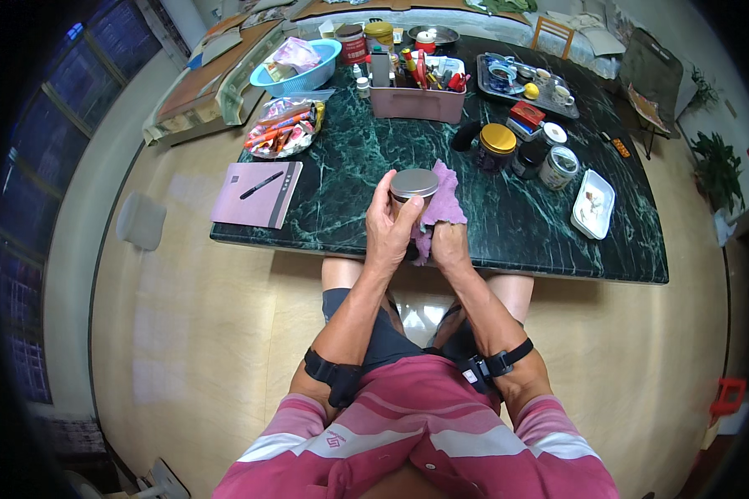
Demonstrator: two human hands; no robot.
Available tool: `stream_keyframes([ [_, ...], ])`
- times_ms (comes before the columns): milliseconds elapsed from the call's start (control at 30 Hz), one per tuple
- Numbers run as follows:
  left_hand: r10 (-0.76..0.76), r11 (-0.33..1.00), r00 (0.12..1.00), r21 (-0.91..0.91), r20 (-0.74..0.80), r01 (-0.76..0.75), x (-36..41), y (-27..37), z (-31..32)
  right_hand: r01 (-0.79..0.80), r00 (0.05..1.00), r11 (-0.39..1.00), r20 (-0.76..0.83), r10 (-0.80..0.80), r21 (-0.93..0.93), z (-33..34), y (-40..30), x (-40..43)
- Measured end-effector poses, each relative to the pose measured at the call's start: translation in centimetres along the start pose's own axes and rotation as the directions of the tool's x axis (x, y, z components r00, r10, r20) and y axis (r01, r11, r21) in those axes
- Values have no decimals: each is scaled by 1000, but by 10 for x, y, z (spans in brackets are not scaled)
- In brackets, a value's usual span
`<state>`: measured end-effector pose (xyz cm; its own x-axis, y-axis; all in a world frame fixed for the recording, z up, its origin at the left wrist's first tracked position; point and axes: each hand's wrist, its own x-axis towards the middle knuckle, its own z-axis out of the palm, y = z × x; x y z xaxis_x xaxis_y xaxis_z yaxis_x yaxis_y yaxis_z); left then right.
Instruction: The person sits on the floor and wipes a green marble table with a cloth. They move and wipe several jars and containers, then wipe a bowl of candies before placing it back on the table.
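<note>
My left hand (388, 227) is wrapped around a jar with a flat silver metal lid (414, 182), held upright near the front edge of the table. The thumb lies across the jar's near side, and much of its body is hidden by the fingers. In my right hand (450, 246) is a bunched purple cloth (446, 198). The cloth touches the jar's right side, with one part spreading up beside the lid and another hanging below. My right fingers are curled into the cloth and mostly hidden.
A dark green marble table (349, 146) carries a lilac notebook (253, 206) with a black pen (262, 185), left. A pink organizer box (418, 105) stands at the back. Right are a gold-lidded jar (497, 140), other jars, a white dish (593, 203) and a tray (565, 111).
</note>
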<state>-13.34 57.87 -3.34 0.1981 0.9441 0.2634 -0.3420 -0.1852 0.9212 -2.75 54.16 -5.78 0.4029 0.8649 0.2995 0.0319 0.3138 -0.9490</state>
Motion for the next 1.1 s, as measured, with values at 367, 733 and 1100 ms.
stream_keyframes([
  [367,137,984,987,104,89,-146,3,-2,5,-370,928,877,162,335,305,-22,-9,6],
  [733,184,899,983,403,3,-169,-7,23,12,-170,985,972,33,167,161,-3,-18,2],
  [1100,-33,980,994,-199,-105,11,5,15,13,-59,997,997,-52,62,54,-3,-17,-9],
])
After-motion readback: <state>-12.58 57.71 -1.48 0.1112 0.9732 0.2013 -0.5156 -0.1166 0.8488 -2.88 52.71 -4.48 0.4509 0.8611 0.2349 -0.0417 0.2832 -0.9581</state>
